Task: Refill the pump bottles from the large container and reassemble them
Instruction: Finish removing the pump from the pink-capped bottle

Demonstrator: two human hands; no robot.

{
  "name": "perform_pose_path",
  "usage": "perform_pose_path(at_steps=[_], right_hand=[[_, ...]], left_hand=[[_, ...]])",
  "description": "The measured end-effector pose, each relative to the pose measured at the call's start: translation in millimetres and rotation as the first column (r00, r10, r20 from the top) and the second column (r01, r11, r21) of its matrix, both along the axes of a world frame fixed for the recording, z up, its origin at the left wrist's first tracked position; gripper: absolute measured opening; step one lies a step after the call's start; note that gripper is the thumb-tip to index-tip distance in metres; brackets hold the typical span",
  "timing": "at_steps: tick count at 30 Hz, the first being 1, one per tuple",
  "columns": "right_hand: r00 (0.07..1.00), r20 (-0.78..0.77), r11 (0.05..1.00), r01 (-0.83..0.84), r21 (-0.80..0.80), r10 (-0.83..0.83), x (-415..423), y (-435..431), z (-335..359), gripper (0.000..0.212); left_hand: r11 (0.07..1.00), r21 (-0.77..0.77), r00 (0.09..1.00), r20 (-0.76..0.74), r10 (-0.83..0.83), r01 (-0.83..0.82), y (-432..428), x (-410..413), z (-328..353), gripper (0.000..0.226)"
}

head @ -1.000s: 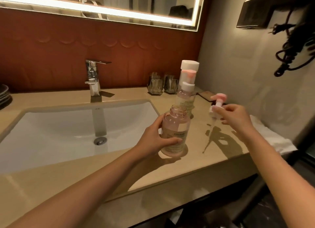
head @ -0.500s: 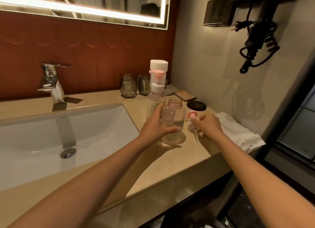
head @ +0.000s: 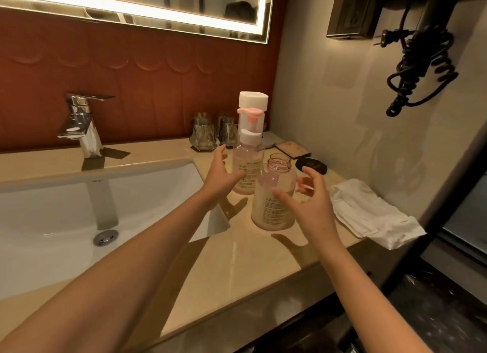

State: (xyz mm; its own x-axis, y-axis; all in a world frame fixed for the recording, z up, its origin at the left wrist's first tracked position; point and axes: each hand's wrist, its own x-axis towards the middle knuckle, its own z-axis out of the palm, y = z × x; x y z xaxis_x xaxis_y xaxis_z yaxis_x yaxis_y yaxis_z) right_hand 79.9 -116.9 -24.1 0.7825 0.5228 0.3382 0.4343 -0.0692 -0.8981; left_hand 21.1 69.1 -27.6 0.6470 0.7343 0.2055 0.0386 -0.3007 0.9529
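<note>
Open bottle (head: 272,194) stands before pump bottle (head: 249,165).

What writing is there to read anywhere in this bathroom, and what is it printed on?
Nothing here reads clearly.
On the pump bottle: a heading and lines of small print, too blurred to read.
On the open bottle: small print, too blurred.
On the sink rim: a tiny mark, too small.
On the dark round case: a faint emblem, unreadable.
</note>
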Motion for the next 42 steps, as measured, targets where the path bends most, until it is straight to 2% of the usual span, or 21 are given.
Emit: perform_pose_path(at_steps=[2, 6, 16, 18, 22, 25, 28, 31, 36, 42], right_hand=[[0.999, 0.045, 0.999, -0.002, -0.048, 0.004, -3, 8, -10, 0.088], [0.985, 0.171, 0.994, 0.039, -0.099, -0.022, 4, 15, -21, 0.085], [0.983, 0.168, 0.994, 0.085, -0.073, -0.071, 7, 10, -18, 0.086], [0.963, 0.222, 0.987, 0.158, -0.003, -0.153, -1, 9, -15, 0.081], [0.890, 0.375, 0.952, 0.171, 0.253, -0.260, -28, 12, 4, 0.047], [0.879, 0.440, 0.973, 0.098, 0.210, -0.183, -49, 22, 18, 0.031], [0.923, 0.380, 0.990, 0.002, 0.139, -0.056, -70, 33, 24, 0.028], [0.960, 0.281, 0.982, -0.058, 0.182, 0.004, -92, 38, 31, 0.030], [0.960, 0.241, 0.966, -0.189, 0.175, 0.144, -130, 50, 39, 0.036], [0.923, 0.300, 0.955, -0.281, 0.097, 0.241, -165, 63, 35, 0.042]], left_hand=[[0.999, 0.002, 0.999, -0.003, -0.051, 0.051, 2, 9, 2, 0.095], [0.997, 0.023, 0.998, -0.004, -0.070, 0.070, 4, 19, 2, 0.104], [0.999, 0.021, 0.999, -0.033, -0.036, 0.037, 0, 3, 0, 0.088], [0.998, 0.019, 0.998, -0.013, -0.061, 0.061, -5, -11, 0, 0.084], [0.994, 0.015, 0.994, -0.017, -0.106, 0.106, -17, -45, -3, 0.077], [0.991, 0.059, 0.992, -0.039, -0.122, 0.124, -27, -73, -6, 0.079], [0.986, 0.112, 0.992, -0.019, -0.124, 0.125, -33, -101, -4, 0.078], [0.988, 0.110, 0.994, -0.004, -0.110, 0.110, -36, -130, 0, 0.076], [0.986, 0.155, 0.998, -0.009, -0.061, 0.062, -40, -180, -6, 0.075], [0.982, 0.190, 0.999, -0.041, -0.013, 0.020, -39, -222, -12, 0.075]])
